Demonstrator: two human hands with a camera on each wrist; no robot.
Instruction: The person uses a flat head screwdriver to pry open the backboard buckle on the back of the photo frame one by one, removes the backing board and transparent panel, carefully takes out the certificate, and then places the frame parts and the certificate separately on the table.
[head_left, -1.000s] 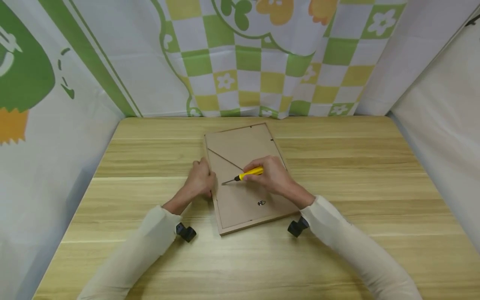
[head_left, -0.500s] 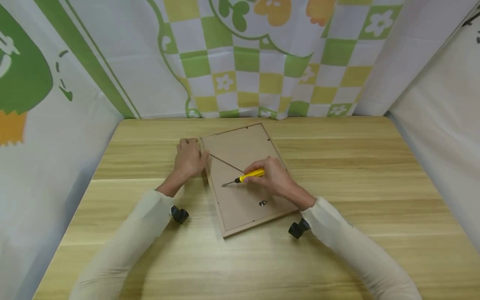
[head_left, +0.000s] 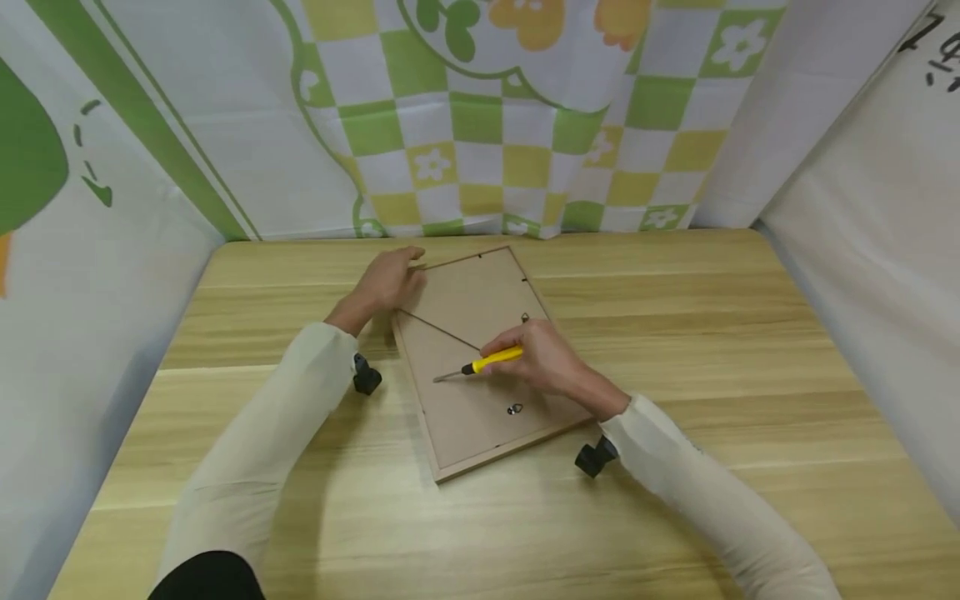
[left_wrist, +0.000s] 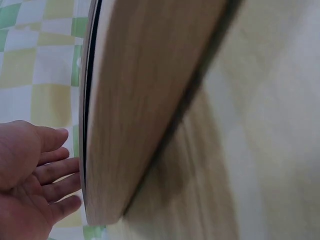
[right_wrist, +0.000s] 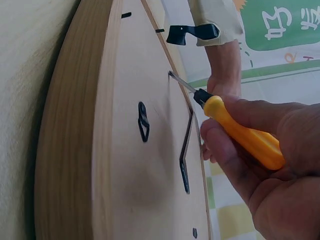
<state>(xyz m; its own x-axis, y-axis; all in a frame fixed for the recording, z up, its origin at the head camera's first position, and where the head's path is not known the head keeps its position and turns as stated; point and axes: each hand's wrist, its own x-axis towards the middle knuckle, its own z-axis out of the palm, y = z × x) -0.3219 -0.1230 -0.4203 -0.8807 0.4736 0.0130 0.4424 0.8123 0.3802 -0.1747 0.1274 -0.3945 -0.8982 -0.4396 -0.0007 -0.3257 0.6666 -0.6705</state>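
Observation:
A wooden picture frame [head_left: 457, 312] lies back side up on the table, its brown backing board [right_wrist: 127, 175] showing. My right hand [head_left: 547, 354] grips a yellow-handled screwdriver [right_wrist: 245, 134] between thumb and fingers. The shaft points left over the board; whether its tip touches is unclear. My left hand [head_left: 388, 282] is at the frame's far left corner. In the left wrist view that hand [left_wrist: 30, 177] has its fingers loosely extended beside the frame's side [left_wrist: 130, 100]. A metal hanger [head_left: 514, 409] sits near the board's front edge, and a dark slanting slit [head_left: 438, 327] crosses the board.
The frame rests on a wood-grain table [head_left: 712, 375]. A checked green and yellow curtain [head_left: 480, 158] hangs behind the far edge, with pale cloth at both sides. Small black wrist cameras [head_left: 367, 375] sit at the cuffs. A black rounded shape [head_left: 206, 577] enters at lower left.
My left hand has let go of the frame's left side and moved up to its far left corner. The frame has turned slightly. The right hand keeps the screwdriver over the board.

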